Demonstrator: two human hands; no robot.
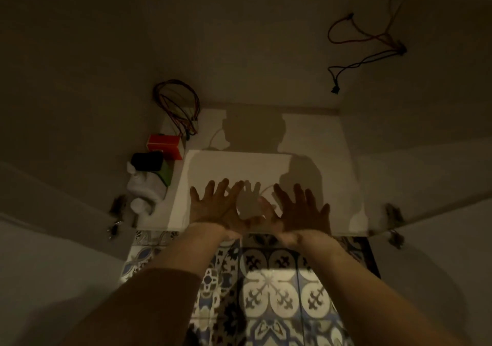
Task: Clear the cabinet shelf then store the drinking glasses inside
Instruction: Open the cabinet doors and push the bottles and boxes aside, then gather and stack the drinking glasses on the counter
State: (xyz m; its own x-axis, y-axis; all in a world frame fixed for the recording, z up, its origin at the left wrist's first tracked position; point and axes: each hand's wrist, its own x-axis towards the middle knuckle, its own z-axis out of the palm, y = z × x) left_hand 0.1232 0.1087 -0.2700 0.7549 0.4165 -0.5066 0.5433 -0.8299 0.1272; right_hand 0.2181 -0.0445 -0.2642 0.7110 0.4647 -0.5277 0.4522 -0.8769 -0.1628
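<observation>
I look into an open white cabinet with a pale shelf (319, 159). My left hand (217, 207) and my right hand (300, 209) reach side by side over the shelf's front edge, fingers spread, holding nothing. A large flat white board or box (239, 167) lies on the shelf under my fingertips. At the shelf's left end sit a red box (165, 144), a black object (147, 161) on a green box (165, 173), and a white cloth-like bundle (145, 188). No drinking glasses are in view.
A bundle of coloured wires (178, 105) hangs at the back left of the cabinet. More loose wires (372, 44) dangle from the upper right wall. Both doors stand open with hinges (394, 215) at the sides. Patterned floor tiles (271, 287) lie below.
</observation>
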